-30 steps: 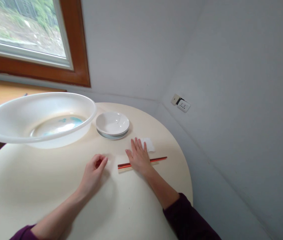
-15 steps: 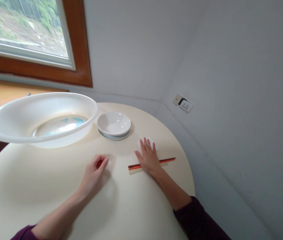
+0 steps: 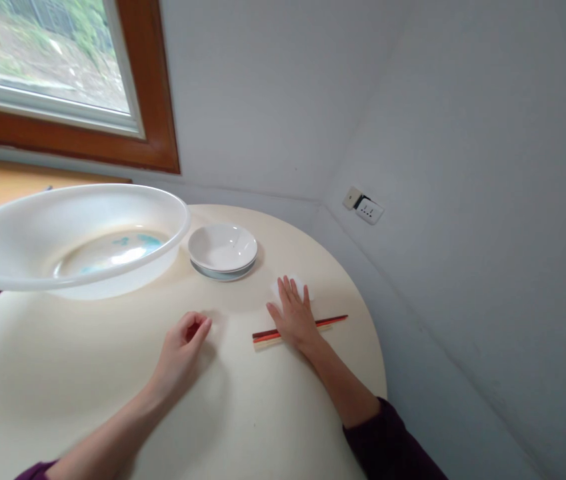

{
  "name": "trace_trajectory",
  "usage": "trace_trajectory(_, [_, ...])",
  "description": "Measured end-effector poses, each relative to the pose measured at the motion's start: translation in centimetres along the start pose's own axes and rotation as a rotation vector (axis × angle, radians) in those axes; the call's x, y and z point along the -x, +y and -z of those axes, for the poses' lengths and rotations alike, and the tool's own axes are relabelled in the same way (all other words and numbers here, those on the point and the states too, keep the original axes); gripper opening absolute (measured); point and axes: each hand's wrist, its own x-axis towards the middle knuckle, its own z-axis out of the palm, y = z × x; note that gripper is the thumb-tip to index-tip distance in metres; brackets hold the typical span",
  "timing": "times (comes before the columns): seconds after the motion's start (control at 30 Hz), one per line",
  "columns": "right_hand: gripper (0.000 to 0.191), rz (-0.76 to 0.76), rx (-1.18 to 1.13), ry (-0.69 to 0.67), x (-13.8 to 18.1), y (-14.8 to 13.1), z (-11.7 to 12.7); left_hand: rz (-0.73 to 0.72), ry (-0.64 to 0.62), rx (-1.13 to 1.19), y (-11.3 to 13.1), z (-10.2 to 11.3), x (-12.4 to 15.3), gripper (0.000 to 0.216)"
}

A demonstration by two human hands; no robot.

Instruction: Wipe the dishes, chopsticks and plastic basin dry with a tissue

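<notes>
My right hand (image 3: 295, 313) lies flat, fingers stretched out, on a white folded cloth (image 3: 304, 290) and across a bundle of red and pale chopsticks (image 3: 335, 321) on the round cream table (image 3: 243, 413). My left hand (image 3: 183, 347) rests on the table to the left of the chopsticks, its fingers loosely curled with nothing visible in them. A small stack of white shallow bowls (image 3: 222, 249) stands just beyond both hands.
A large translucent white basin (image 3: 75, 237) takes up the far left of the table. The table sits in a corner; grey walls run close behind and to the right, with a wall socket (image 3: 367, 210). A wood-framed window (image 3: 153, 93) is at the upper left.
My right hand has slid to the right with the cloth and chopsticks under it, then held still. The left hand has barely moved.
</notes>
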Motion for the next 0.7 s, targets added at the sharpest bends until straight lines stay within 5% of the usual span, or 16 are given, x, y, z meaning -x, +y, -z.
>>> trace_trajectory(0.37, [0.043, -0.088, 0.047, 0.161, -0.1, 0.5, 1.4, -0.021, -0.001, 0.009, 0.0, 0.2, 0.0, 0.028])
trace_trajectory(0.7, [0.022, -0.151, 0.11, 0.013, -0.6, 1.2, 2.6, -0.03, 0.004, 0.019, 0.0, 0.2, 0.0, 0.029])
